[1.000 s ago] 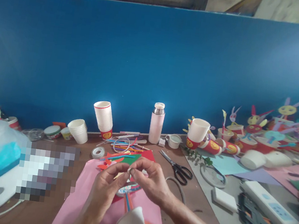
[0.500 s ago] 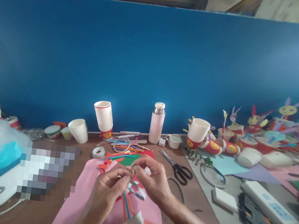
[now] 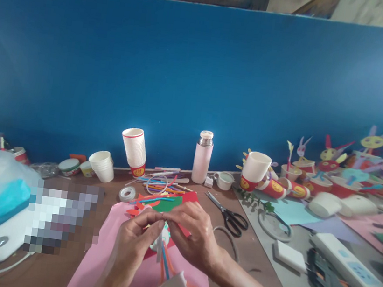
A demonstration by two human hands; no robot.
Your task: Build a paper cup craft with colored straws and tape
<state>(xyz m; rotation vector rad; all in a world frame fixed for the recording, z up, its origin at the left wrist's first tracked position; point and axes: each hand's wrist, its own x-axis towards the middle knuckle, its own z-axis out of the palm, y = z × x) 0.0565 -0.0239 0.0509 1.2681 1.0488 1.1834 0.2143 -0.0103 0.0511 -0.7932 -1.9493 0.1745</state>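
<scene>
fingertips pinching a small strip of tape between both hands
left hand (image 3: 134,244) and right hand (image 3: 193,238) meet, both clamped on the tape strip (image 3: 160,240) above the pink paper (image 3: 105,264); pressing it down needs a steady grip.

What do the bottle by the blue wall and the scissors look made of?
Bottle: looks like metal with a matte pale pink coat; its bare neck is shiny silver, its cap light. Scissors: bright metal blades, with glossy black handles that are probably plastic.

Small pale strip (image 3: 160,242), pinched, hanging upright
</scene>
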